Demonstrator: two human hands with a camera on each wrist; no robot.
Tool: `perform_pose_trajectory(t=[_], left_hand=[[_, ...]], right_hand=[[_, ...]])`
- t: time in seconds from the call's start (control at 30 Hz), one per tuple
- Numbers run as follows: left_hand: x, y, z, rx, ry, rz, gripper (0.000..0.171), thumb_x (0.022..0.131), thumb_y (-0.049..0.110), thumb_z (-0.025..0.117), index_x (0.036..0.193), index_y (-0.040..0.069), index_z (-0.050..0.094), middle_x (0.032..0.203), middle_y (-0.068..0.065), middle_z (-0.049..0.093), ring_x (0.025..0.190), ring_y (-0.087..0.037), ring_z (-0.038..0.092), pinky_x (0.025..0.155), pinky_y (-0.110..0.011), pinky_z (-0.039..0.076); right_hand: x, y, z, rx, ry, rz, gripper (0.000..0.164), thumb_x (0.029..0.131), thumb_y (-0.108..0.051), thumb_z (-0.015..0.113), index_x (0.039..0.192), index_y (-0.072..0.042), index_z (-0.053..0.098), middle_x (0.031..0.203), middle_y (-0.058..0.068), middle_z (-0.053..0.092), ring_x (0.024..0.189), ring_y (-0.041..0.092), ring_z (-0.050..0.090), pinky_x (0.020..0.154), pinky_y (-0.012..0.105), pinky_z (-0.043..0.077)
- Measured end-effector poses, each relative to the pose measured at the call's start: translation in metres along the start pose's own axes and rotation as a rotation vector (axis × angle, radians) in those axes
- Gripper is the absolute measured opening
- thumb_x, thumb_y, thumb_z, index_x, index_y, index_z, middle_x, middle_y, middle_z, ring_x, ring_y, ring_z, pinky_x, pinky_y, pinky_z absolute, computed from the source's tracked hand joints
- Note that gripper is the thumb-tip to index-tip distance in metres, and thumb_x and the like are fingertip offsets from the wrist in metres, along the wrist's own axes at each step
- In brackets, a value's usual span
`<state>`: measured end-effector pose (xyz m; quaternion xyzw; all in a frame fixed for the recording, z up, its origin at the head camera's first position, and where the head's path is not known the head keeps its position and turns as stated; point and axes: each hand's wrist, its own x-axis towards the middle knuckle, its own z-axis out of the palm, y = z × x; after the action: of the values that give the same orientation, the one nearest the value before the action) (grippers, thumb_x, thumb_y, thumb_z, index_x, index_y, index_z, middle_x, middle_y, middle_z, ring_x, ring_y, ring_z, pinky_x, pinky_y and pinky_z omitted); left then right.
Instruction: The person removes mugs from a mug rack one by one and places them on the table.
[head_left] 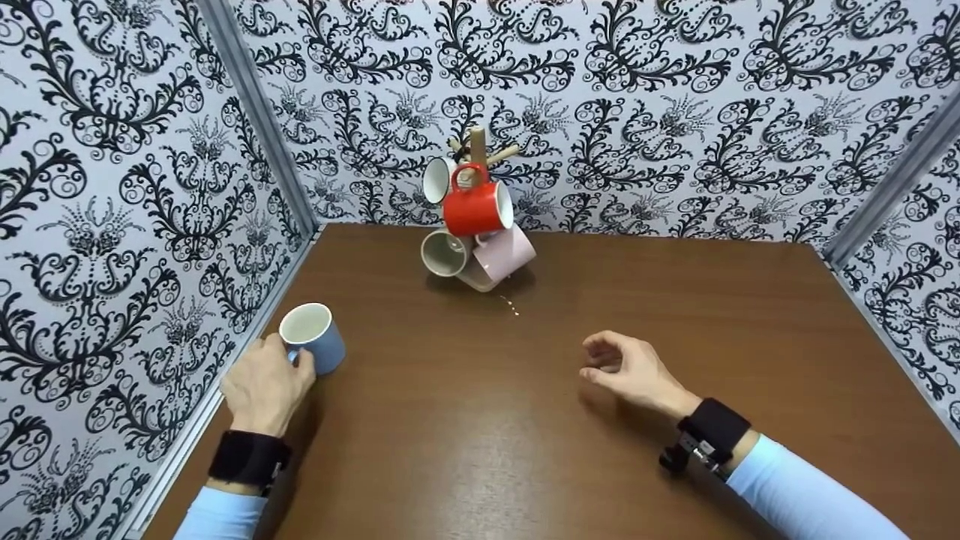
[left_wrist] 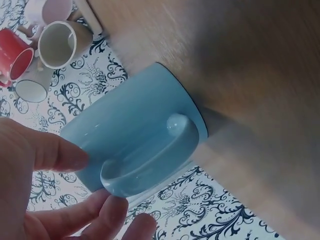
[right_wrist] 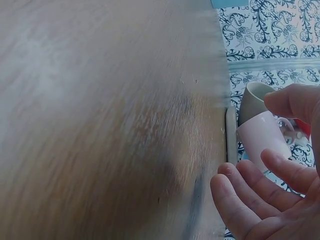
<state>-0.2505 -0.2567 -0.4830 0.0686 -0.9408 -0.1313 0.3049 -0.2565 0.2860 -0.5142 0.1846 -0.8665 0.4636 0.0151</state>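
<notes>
A light blue mug (head_left: 321, 346) stands upright at the left of the table, its opening facing up. My left hand (head_left: 266, 379) is at its handle (left_wrist: 155, 162), thumb and fingers on either side of the handle's upper end. In the left wrist view the thumb (left_wrist: 65, 155) lies against the mug's side near the rim, with a fingertip right at the handle. My right hand (head_left: 630, 371) hovers over the right half of the table, fingers loosely curled and holding nothing.
At the back stands a wooden mug tree (head_left: 478, 142) hung with a red mug (head_left: 476, 210), a pink mug (head_left: 506, 253), a grey-green mug (head_left: 444, 253) and a white mug (head_left: 438, 180). Patterned walls (head_left: 675, 112) enclose the brown table (head_left: 465, 420) at the back and both sides.
</notes>
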Motion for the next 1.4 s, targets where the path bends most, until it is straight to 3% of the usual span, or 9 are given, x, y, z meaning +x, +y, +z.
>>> perform_pose_trajectory(t=[0.2, 0.43, 0.57, 0.7, 0.97, 1.13, 1.4], left_hand=[[-0.003, 0.002, 0.000, 0.023, 0.031, 0.033, 0.032, 0.085, 0.026, 0.072, 0.077, -0.003, 0.060, 0.072, -0.023, 0.063, 0.053, -0.047, 0.058, 0.043, -0.057, 0.039], [-0.001, 0.009, 0.003, -0.050, 0.179, 0.311, 0.029, 0.081, 0.020, 0.077, 0.074, 0.000, 0.058, 0.064, -0.020, 0.060, 0.047, -0.043, 0.053, 0.040, -0.053, 0.040], [0.002, 0.014, 0.003, -0.085, 0.204, 0.420, 0.027, 0.080, 0.019, 0.079, 0.074, 0.003, 0.058, 0.062, -0.017, 0.059, 0.046, -0.040, 0.053, 0.040, -0.051, 0.040], [0.003, 0.020, 0.004, -0.097, 0.145, 0.453, 0.026, 0.082, 0.020, 0.078, 0.078, 0.006, 0.057, 0.065, -0.014, 0.059, 0.047, -0.040, 0.056, 0.041, -0.051, 0.043], [-0.004, 0.032, 0.002, -0.124, -0.031, 0.445, 0.018, 0.084, 0.023, 0.081, 0.088, 0.010, 0.068, 0.073, -0.011, 0.069, 0.055, -0.042, 0.064, 0.046, -0.055, 0.049], [-0.005, 0.042, 0.004, -0.123, -0.088, 0.484, 0.016, 0.086, 0.024, 0.081, 0.092, 0.011, 0.073, 0.081, -0.006, 0.073, 0.063, -0.037, 0.068, 0.051, -0.052, 0.052], [-0.009, 0.056, 0.013, -0.137, -0.132, 0.523, 0.026, 0.085, 0.026, 0.082, 0.098, 0.005, 0.074, 0.085, -0.010, 0.073, 0.063, -0.036, 0.069, 0.051, -0.047, 0.053]], right_hand=[[0.002, -0.001, 0.001, 0.000, -0.004, 0.001, 0.043, 0.090, -0.016, 0.085, 0.124, 0.003, 0.067, 0.113, 0.020, 0.073, 0.104, 0.031, 0.074, 0.090, 0.041, 0.061], [0.004, -0.002, 0.003, 0.043, -0.005, 0.014, 0.051, 0.089, -0.012, 0.085, 0.132, 0.003, 0.062, 0.119, 0.021, 0.070, 0.106, 0.032, 0.073, 0.090, 0.036, 0.061], [0.004, -0.004, 0.004, 0.057, -0.002, 0.010, 0.056, 0.088, -0.012, 0.086, 0.136, 0.003, 0.059, 0.121, 0.024, 0.069, 0.107, 0.033, 0.073, 0.089, 0.035, 0.061], [0.004, -0.006, 0.003, 0.060, 0.002, 0.023, 0.057, 0.088, -0.011, 0.086, 0.136, 0.003, 0.059, 0.121, 0.025, 0.068, 0.107, 0.034, 0.073, 0.089, 0.037, 0.061], [0.008, -0.006, 0.003, 0.058, 0.003, 0.030, 0.055, 0.088, -0.013, 0.086, 0.135, 0.002, 0.060, 0.121, 0.026, 0.068, 0.107, 0.034, 0.073, 0.089, 0.036, 0.061], [0.011, -0.008, 0.002, 0.067, 0.024, 0.039, 0.053, 0.089, -0.014, 0.086, 0.133, 0.001, 0.061, 0.122, 0.027, 0.068, 0.107, 0.033, 0.073, 0.089, 0.035, 0.061], [0.021, -0.007, 0.007, 0.069, 0.058, 0.052, 0.053, 0.092, -0.019, 0.084, 0.134, 0.003, 0.060, 0.126, 0.029, 0.067, 0.109, 0.035, 0.074, 0.089, 0.032, 0.059]])
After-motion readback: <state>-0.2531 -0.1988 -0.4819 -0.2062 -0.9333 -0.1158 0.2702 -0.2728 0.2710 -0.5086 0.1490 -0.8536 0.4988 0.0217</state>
